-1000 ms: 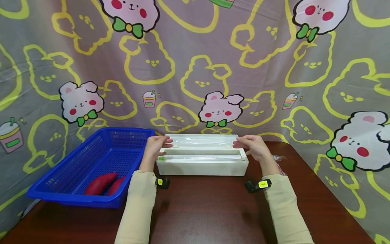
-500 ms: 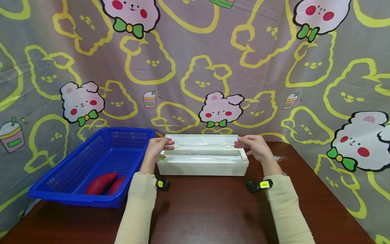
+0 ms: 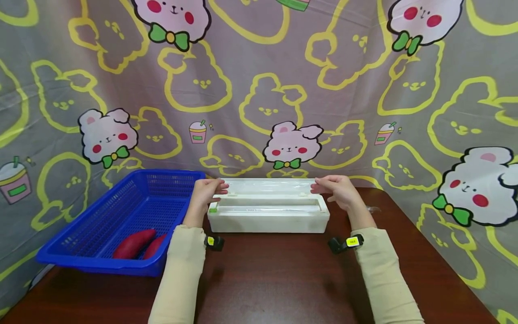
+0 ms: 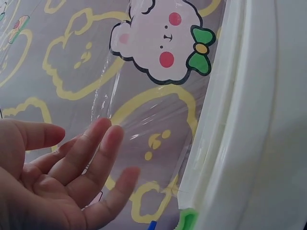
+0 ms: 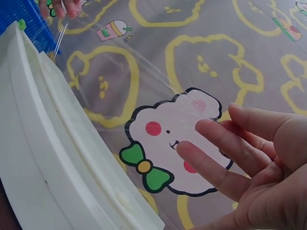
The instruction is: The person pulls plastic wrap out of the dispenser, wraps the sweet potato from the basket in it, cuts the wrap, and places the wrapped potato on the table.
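Observation:
A long white plastic-wrap dispenser (image 3: 267,223) stands on the table with its lid raised at the back. A roll of wrap (image 3: 267,209) lies inside, and a small green piece (image 3: 212,210) sits at its left end. A sheet of clear plastic wrap (image 5: 158,72) stretches above the dispenser between both hands. My left hand (image 3: 204,195) pinches its left side; the exact contact is partly hidden in the left wrist view. On the other side my right hand (image 3: 340,193) pinches the wrap between thumb and index finger, the remaining fingers spread.
A blue plastic basket (image 3: 81,261) stands at the left, holding two dark red, sweet-potato-like roots (image 3: 133,244). Behind the right hand lies a crumpled clear scrap (image 3: 373,209) on the brown table (image 3: 271,279). A patterned curtain (image 3: 243,58) hangs close behind.
Both hands stay almost in place. My right hand has risen slightly, and the hands stand a little farther apart. The wrap's slack front edge looks less visible now.

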`<state>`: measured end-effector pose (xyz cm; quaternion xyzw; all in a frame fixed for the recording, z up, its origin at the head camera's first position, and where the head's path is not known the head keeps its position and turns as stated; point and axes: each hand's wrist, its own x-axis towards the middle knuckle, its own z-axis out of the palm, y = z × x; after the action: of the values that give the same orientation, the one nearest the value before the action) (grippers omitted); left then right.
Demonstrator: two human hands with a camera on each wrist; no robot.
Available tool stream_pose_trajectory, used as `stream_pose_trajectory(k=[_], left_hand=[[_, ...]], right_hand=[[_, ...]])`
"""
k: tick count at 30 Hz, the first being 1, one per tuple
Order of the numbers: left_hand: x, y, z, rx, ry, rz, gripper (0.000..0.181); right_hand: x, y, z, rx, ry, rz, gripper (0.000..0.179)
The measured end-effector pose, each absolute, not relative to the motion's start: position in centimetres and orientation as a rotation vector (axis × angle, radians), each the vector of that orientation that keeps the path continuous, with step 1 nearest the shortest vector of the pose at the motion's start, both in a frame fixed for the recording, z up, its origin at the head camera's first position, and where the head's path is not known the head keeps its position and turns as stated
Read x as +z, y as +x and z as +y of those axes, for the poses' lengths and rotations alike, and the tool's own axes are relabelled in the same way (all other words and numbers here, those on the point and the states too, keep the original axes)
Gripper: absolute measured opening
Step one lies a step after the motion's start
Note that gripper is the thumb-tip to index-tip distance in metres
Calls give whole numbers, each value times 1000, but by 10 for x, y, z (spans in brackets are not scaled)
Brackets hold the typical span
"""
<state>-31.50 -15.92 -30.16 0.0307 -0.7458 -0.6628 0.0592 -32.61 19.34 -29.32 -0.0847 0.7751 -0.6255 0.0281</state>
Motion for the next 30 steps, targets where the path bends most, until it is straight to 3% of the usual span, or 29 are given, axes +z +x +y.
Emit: stream_pose_trajectory(k=[16,25,30], left_hand=[[-283,-322,-161,-1998,26,-2273,33],[-276,-324,-167,-1885,-12,-2385,31],[-272,-325,-169,-1785,-62,-2448,27]], right_hand=[[-282,-328,197,-1906,-321,2412,21],[-279,-334,198,-1937,-252,2398,44],[-275,-337,200,-1918,-263,2470,33]])
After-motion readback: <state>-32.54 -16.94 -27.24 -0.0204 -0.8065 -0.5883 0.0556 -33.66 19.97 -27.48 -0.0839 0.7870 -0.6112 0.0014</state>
